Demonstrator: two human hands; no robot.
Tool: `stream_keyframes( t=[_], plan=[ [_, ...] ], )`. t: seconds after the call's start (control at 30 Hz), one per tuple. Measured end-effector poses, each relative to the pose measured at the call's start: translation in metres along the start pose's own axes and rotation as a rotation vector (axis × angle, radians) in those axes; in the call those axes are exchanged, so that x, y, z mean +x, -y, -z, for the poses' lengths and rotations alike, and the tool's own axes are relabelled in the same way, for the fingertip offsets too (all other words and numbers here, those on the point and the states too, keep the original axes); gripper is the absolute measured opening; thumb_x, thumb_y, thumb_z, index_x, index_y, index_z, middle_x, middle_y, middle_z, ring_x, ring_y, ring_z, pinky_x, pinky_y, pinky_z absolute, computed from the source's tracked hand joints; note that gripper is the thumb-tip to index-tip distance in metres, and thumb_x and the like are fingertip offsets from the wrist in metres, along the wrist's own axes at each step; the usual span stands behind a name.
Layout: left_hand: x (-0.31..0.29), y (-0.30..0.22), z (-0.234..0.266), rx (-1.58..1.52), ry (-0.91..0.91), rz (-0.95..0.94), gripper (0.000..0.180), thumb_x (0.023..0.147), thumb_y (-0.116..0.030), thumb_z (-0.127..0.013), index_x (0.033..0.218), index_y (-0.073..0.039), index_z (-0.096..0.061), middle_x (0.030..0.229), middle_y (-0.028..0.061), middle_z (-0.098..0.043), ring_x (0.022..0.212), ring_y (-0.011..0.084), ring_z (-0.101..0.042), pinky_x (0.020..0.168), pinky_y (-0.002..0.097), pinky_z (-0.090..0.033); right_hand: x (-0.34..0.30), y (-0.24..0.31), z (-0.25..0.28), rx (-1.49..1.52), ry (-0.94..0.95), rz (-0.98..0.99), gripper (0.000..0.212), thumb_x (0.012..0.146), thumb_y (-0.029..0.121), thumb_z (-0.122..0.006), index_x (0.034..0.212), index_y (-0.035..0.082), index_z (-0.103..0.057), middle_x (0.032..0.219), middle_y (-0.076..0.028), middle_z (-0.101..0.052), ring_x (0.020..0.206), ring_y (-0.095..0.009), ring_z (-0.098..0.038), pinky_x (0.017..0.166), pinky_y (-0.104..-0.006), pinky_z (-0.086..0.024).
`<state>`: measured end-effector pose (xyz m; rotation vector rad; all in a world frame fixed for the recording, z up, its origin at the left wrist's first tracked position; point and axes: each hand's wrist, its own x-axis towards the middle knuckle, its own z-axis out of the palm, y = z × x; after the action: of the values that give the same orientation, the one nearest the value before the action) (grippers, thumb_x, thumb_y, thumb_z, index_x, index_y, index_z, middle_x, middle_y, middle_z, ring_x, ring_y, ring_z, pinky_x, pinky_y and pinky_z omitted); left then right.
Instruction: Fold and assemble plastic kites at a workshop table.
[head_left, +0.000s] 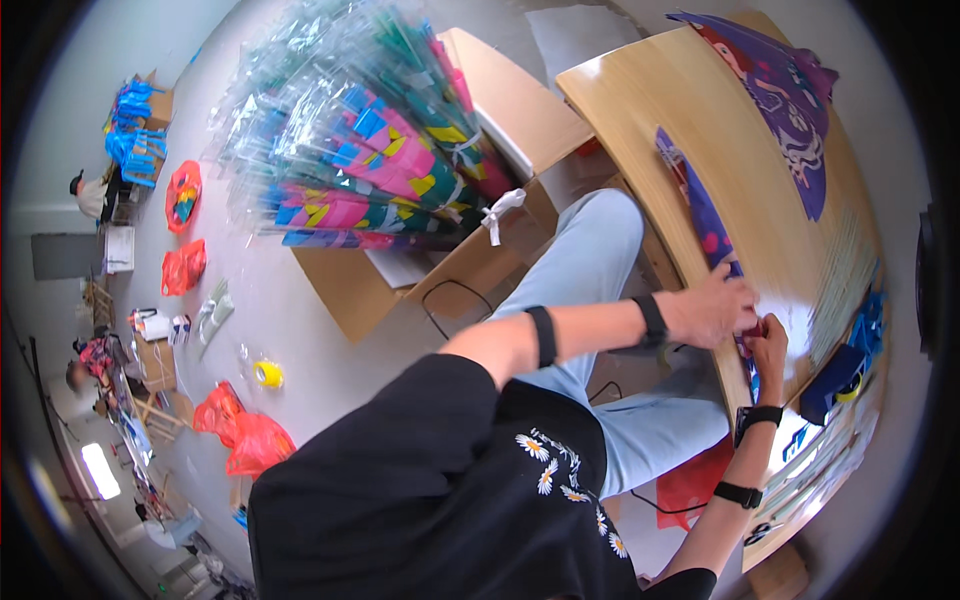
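Note:
A purple printed kite [705, 215], folded into a long narrow strip, lies along the near edge of the wooden table [625, 95]. My left hand [708, 308] is closed over its middle, with the fingers slightly blurred. Close beside it, my right hand [768, 352] pinches the same strip, thumb and fingers together. The fingers hide the part between my hands. Farther across the table another purple kite [775, 110] is spread flat, with a cartoon figure printed on it. A bundle of thin pale rods [843, 285] lies to the right of my hands.
A dark blue pouch [832, 385] and scissors [758, 534] are on the table's right part. On the left, an open carton [350, 295] holds several colourful bundles [400, 160] in clear sleeves. Red bags [245, 430] and yellow tape [268, 374] lie on the floor. Other people sit farther off.

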<state>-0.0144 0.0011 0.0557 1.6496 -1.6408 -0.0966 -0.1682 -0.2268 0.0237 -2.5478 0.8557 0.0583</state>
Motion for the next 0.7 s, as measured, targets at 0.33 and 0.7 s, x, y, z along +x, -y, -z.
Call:
stream_keyframes(
  t=[0.33,0.7],
  plan=[
    [-0.252,0.130,0.116,0.495,0.057,0.638,0.005,0.080,-0.008,-0.062,0.085,-0.008,-0.062,0.088,0.0115,-0.062,0.089,0.0306,-0.063,0.071,0.0405,-0.050,-0.057,0.056,0.016,0.523,0.130,-0.271,0.014,0.075,-0.003,-0.061,0.088,-0.001,-0.063,0.074,0.000,-0.060,0.064,-0.010,-0.053,0.061,-0.0247,-0.043],
    [-0.312,0.179,0.091,0.481,-0.121,1.007,0.017,0.077,-0.008,-0.068,0.088,-0.010,-0.056,0.092,0.0105,-0.060,0.088,0.0325,-0.062,0.073,0.0454,-0.049,-0.092,0.057,0.008,0.626,0.027,-0.341,0.020,0.079,-0.009,-0.061,0.097,-0.001,-0.065,0.082,-0.002,-0.066,0.068,-0.009,-0.059,0.066,-0.0247,-0.048]
  ],
)
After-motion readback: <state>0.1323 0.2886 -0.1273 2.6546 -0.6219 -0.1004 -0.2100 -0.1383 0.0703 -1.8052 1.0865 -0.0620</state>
